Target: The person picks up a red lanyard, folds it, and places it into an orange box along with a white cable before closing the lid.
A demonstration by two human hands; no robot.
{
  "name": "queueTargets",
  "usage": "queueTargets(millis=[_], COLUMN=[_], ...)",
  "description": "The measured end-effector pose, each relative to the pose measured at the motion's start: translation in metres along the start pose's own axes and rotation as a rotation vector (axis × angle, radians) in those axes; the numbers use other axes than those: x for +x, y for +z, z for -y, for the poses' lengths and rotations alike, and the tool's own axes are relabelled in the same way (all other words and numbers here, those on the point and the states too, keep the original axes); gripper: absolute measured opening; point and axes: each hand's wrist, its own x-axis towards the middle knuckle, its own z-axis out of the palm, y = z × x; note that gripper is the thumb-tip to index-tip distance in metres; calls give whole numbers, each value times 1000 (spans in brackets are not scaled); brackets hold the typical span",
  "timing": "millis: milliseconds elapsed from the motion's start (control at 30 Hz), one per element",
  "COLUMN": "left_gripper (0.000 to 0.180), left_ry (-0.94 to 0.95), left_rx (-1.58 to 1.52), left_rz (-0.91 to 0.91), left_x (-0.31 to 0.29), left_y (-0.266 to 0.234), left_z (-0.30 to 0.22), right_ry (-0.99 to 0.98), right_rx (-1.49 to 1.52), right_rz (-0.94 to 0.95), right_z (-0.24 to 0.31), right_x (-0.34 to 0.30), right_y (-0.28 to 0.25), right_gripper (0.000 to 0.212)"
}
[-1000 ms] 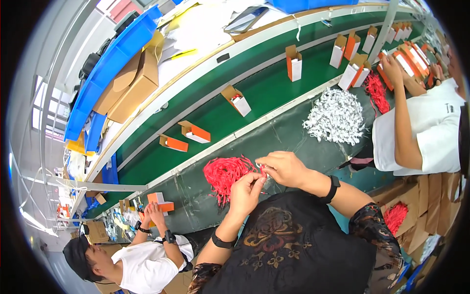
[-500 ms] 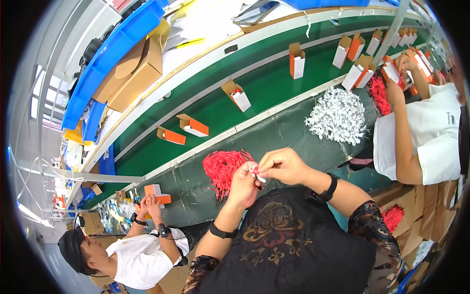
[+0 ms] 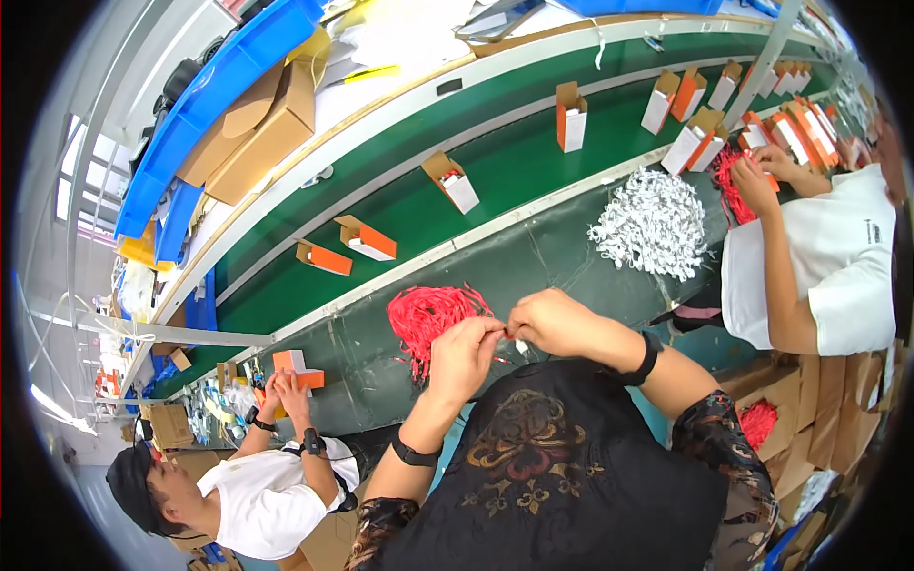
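Observation:
My left hand (image 3: pixel 464 354) and my right hand (image 3: pixel 552 322) meet over the dark bench edge, fingertips pinched together on a thin red strip (image 3: pixel 506 333) between them. Just left of the hands lies a heap of red strips (image 3: pixel 430 316). A heap of white strips (image 3: pixel 653 225) lies further right on the same dark surface. A black band sits on each wrist.
A green conveyor belt (image 3: pixel 495 167) carries several orange-and-white cartons (image 3: pixel 364 239). A person in white at the right (image 3: pixel 826 262) handles red strips; another person at lower left (image 3: pixel 286 392) holds an orange carton. Cardboard boxes (image 3: pixel 257 133) and blue bins (image 3: pixel 214 90) line the far side.
My hands have stayed together near the red heap, working a red strip where a small white piece showed before. The cartons on the belt have shifted left to right in view.

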Motion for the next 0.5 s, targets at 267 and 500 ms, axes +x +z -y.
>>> queueTargets(millis=[267, 500], left_gripper=[9, 12], left_ry=[-506, -580], left_rx=[-1318, -1351], left_rz=[-57, -120], left_x=[0, -7], left_y=[17, 32], left_z=[10, 10], right_ry=[21, -404], right_rx=[1283, 46], right_rz=[51, -652], right_z=[-9, 2], right_x=[4, 10], right_y=[13, 21], right_gripper=[7, 19])
